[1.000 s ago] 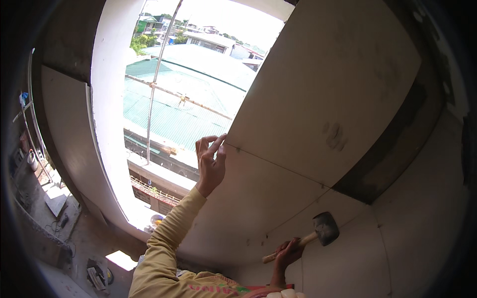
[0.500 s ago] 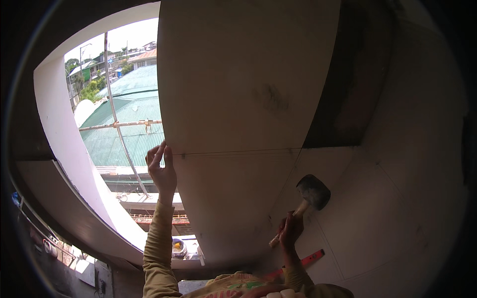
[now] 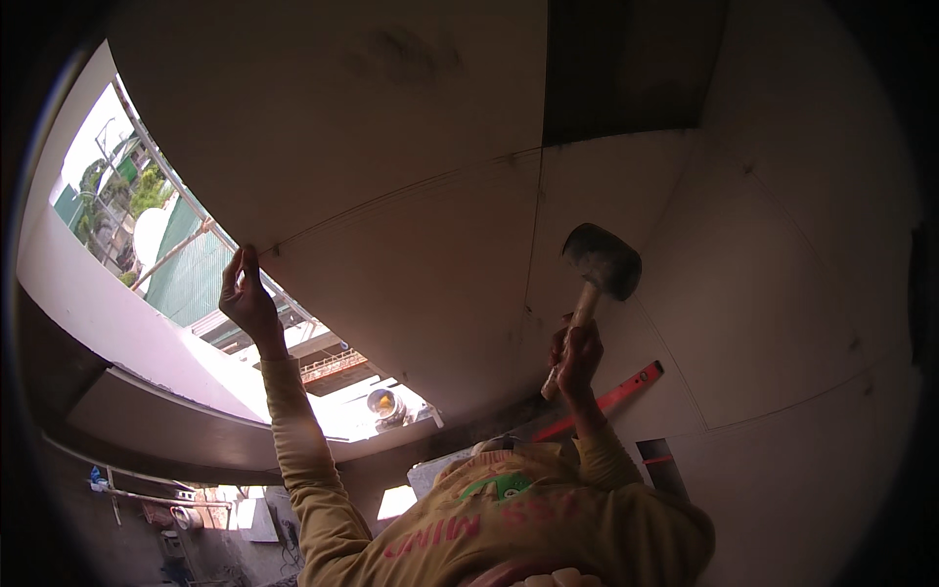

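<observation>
My left hand (image 3: 252,303) is raised at the left edge of a large flat wall panel (image 3: 411,245), thumb and fingers pinched together at the edge beside the end of a thin seam. Whether something small sits between the fingertips is hidden. My right hand (image 3: 577,357) is closed around the pale wooden handle of a rubber mallet (image 3: 604,262). The mallet's dark, dusty head points up, in front of the panelled surface and apart from it. Behind my right forearm lies a red spirit level (image 3: 626,387).
A bright window opening (image 3: 181,254) lies left of the panel, with scaffold poles and a green corrugated roof outside. A bucket (image 3: 386,404) stands near its lower ledge. A dark rectangular recess (image 3: 631,68) borders the panel at upper right. Pipes (image 3: 166,497) run at lower left.
The view has tilted and turned, so the window now sits further left and more of my torso shows. My left hand stays at the panel edge; the mallet remains in my right hand.
</observation>
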The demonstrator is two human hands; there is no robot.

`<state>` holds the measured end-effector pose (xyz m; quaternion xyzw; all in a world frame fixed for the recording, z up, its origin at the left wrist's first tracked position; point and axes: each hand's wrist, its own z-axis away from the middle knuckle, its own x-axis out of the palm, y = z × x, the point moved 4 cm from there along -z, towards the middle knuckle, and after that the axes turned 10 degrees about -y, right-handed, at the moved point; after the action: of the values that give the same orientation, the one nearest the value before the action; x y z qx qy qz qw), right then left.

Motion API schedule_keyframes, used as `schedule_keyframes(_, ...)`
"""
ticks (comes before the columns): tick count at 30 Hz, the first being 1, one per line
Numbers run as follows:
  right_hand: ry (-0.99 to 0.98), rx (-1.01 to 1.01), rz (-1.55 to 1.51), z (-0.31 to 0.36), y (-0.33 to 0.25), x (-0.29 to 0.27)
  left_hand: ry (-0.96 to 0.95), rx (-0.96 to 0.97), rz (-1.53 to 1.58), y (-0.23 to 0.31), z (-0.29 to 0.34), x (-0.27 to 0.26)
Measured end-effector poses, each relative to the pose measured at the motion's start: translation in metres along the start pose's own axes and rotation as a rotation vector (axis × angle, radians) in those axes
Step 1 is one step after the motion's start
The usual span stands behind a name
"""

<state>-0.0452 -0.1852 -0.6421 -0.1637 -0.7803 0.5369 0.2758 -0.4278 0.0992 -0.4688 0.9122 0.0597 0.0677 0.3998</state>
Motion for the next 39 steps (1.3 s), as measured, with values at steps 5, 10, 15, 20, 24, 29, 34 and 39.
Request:
schedule_keyframes(5, 0.081, 0.065, -0.042, 0.006, 0.029, -0.018, -0.033, 0.05, -0.089, -0.022, 0.003, -0.011)
schedule_keyframes(10, 0.157, 0.032, -0.02, 0.005, 0.046, -0.038, -0.035, -0.014, -0.033, -0.043, 0.007, -0.009)
schedule_keyframes(15, 0.212, 0.117, -0.012, 0.005, 0.045, -0.048, -0.049, -0.039, -0.036, -0.029, 0.009, 0.0)
schedule_keyframes(20, 0.18, 0.111, 0.029, 0.004, 0.05, -0.049, -0.086, -0.085, -0.037, -0.023, 0.014, -0.003)
schedule_keyframes(24, 0.149, 0.085, 0.141, 0.008, 0.057, -0.052, 0.097, -0.008, -0.181, -0.01, 0.04, -0.003)
schedule_keyframes(29, 0.103, 0.116, 0.258, 0.022, 0.079, -0.069, -0.23, 0.593, -1.009, 0.043, 0.12, 0.079)
schedule_keyframes(34, 0.059, 0.09, 0.21, 0.034, 0.083, -0.069, -0.397, 0.468, -1.194, 0.04, 0.108, 0.141)
schedule_keyframes(39, 0.065, 0.15, 0.22, 0.04, 0.083, -0.06, -0.457, 0.417, -1.233, 0.029, 0.107, 0.157)
